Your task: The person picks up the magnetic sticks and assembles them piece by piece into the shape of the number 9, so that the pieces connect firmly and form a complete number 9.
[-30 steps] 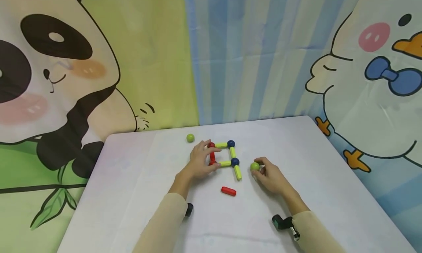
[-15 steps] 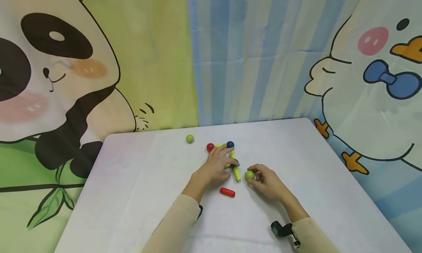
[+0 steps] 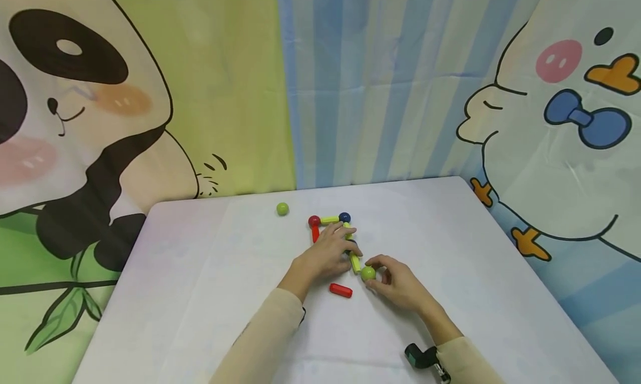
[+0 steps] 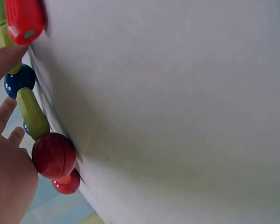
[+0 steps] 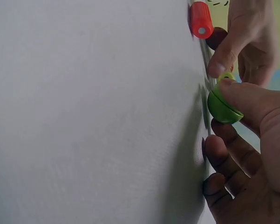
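A toy frame of balls and rods lies on the white table. Its far side shows a red ball [image 3: 314,221], a yellow rod [image 3: 329,220] and a blue ball [image 3: 344,217]. My left hand [image 3: 325,253] covers the near part, thumb and fingers gripping the frame around the nearer blue ball [image 4: 19,81]. A nearer red ball [image 4: 54,155], hidden from the head camera, sits beside that palm. My right hand [image 3: 398,284] pinches a green ball [image 3: 368,273] between thumb and fingers. This ball is at the free end of a yellow rod [image 3: 355,263]; contact is unclear.
A loose red rod [image 3: 341,290] with a grey disc at its end [image 4: 29,33] lies nearer than the frame. Another green ball [image 3: 282,208] rests near the table's back edge. Behind stands a cartoon-printed curtain [image 3: 240,94].
My left hand has moved right, from the frame's red side to its nearer blue ball. My right hand has carried the green ball left and nearer, up to the yellow rod's end.
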`<state>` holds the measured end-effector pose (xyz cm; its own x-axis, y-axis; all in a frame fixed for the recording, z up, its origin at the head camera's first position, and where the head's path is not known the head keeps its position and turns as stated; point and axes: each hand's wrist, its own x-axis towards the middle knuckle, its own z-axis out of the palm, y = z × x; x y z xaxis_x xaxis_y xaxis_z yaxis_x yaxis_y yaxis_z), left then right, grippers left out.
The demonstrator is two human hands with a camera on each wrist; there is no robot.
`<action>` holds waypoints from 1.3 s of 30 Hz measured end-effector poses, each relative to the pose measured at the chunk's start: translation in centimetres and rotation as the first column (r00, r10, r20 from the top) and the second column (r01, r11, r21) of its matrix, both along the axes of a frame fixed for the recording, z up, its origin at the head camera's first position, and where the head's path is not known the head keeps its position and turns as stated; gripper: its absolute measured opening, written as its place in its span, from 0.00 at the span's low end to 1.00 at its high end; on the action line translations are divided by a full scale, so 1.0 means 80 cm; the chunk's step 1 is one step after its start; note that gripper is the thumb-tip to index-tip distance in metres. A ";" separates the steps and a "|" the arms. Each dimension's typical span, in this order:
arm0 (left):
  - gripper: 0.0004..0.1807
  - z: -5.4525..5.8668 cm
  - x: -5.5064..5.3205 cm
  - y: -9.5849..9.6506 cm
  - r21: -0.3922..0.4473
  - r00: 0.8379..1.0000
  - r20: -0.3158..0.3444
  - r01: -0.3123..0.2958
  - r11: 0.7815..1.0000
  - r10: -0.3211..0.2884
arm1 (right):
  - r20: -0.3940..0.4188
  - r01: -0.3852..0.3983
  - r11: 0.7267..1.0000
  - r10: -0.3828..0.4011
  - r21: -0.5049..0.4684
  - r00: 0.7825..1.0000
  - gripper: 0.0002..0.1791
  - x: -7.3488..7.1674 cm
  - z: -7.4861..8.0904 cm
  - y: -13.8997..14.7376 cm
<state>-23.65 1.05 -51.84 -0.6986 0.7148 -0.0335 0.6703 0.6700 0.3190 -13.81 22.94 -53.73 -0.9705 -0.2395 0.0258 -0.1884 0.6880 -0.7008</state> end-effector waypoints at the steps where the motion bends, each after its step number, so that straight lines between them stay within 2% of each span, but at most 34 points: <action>1: 0.19 -0.001 -0.001 0.000 0.004 1.000 0.007 -0.004 1.000 0.004 | 0.001 -0.006 1.000 0.006 -0.004 1.000 0.20 0.001 0.000 -0.001; 11: 0.12 -0.006 -0.004 0.003 0.027 1.000 0.025 -0.013 1.000 0.012 | 0.016 -0.018 0.999 0.019 -0.034 1.000 0.18 0.006 0.003 -0.004; 17: 0.13 -0.003 -0.003 0.005 0.032 1.000 0.015 -0.016 0.999 0.015 | 0.020 -0.031 0.999 0.032 -0.040 0.999 0.18 0.008 0.004 -0.006; 27: 0.14 -0.005 0.000 0.005 0.026 0.998 0.053 -0.046 0.999 0.044 | 0.054 -0.018 0.999 0.020 -0.041 0.998 0.18 0.011 0.007 -0.014; 34: 0.13 -0.008 -0.003 0.006 0.029 0.999 0.038 -0.038 0.999 0.037 | 0.044 -0.003 0.999 0.005 -0.046 0.999 0.17 0.009 0.003 -0.015; 39: 0.13 -0.006 -0.002 0.006 0.026 0.998 0.051 -0.045 0.999 0.043 | 0.041 -0.001 0.999 0.003 -0.049 0.999 0.16 0.008 0.003 -0.016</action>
<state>-23.83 1.50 -52.34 -0.7272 0.6846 -0.0509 0.6230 0.6893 0.3698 -13.16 21.66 -53.52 -0.9706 -0.2406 -0.0019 -0.1602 0.6521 -0.7410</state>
